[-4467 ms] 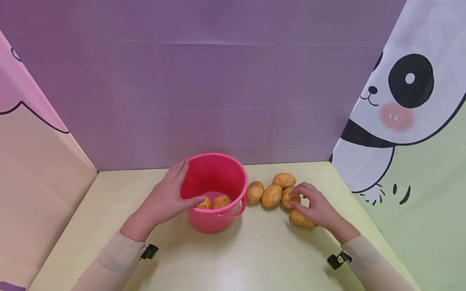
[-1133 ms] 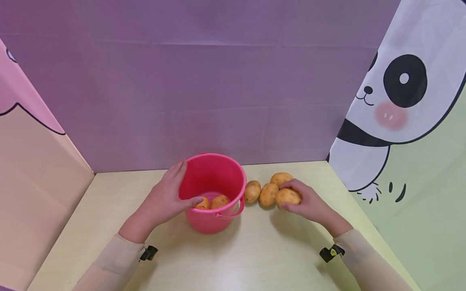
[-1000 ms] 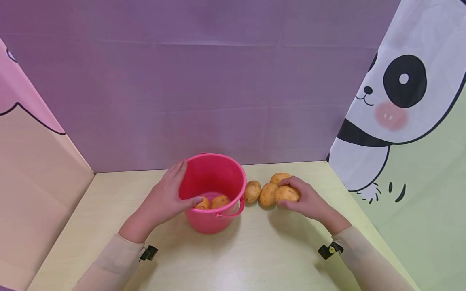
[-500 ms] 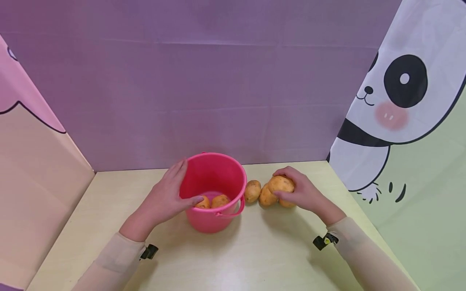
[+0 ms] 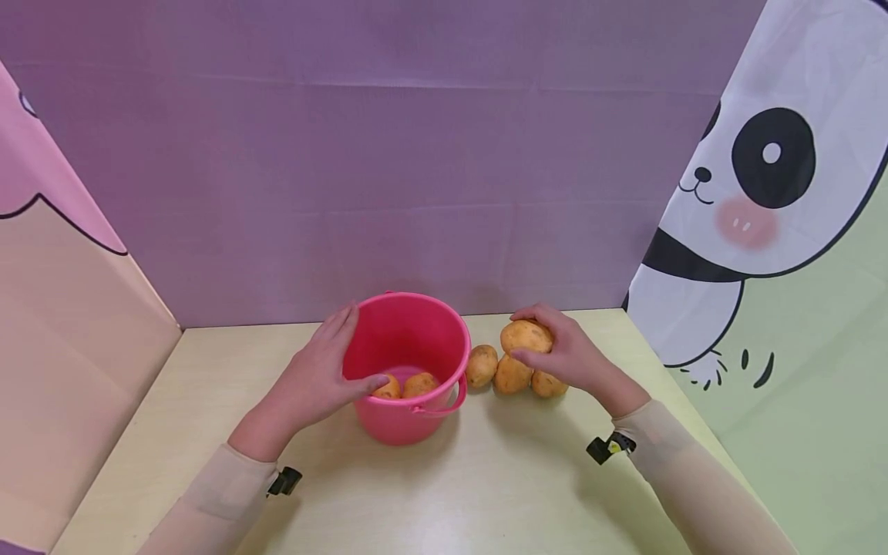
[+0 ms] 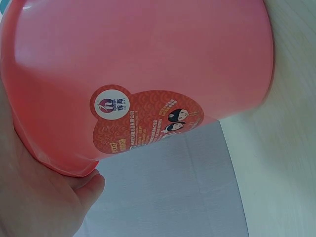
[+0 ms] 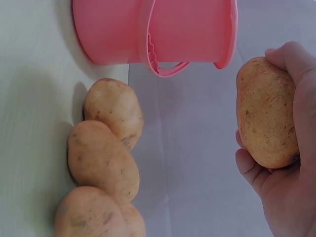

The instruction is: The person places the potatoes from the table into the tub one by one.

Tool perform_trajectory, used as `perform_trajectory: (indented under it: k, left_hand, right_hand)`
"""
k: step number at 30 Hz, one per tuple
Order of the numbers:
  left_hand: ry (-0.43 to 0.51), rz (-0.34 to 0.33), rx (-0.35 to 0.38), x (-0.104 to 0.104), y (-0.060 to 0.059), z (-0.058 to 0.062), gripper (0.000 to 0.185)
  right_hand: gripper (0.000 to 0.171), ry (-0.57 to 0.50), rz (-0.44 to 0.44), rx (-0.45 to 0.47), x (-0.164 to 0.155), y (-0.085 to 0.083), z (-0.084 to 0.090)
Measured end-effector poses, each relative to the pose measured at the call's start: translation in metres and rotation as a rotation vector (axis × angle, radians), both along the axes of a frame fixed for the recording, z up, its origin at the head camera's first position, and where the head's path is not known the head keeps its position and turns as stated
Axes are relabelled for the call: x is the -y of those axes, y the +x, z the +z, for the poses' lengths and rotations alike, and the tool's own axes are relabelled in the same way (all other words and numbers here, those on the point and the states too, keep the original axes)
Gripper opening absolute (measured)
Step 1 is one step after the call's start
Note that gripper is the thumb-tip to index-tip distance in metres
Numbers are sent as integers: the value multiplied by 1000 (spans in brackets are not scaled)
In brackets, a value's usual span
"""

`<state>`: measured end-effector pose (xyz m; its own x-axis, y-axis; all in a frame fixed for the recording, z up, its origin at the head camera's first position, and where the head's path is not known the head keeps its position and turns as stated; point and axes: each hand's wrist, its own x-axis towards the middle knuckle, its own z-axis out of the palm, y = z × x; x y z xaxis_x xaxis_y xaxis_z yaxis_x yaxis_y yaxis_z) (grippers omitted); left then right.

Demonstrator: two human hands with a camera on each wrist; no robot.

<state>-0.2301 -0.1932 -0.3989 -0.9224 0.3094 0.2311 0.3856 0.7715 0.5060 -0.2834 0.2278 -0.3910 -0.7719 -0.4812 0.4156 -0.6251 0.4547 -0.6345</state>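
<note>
The left hand (image 5: 315, 374) is gripping the left side of the pink bucket (image 5: 398, 425), its thumb lying over the rim; the bucket is standing upright on the table (image 5: 416, 501), two inside potatoes (image 5: 419, 384) resting in it. The right hand (image 5: 570, 353) is wrapping fingers and thumb round a held potato (image 5: 525, 336), keeping it clear of the table, right of the bucket, beside loose potatoes (image 5: 513, 375).
</note>
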Motion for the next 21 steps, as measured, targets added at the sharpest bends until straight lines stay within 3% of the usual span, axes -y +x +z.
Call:
perform_trajectory:
  k: [21]
  left_hand:
    - [1, -1, -6, 0, 1, 1, 127]
  right_hand:
    - [42, -32, 47, -80, 35, -10, 21]
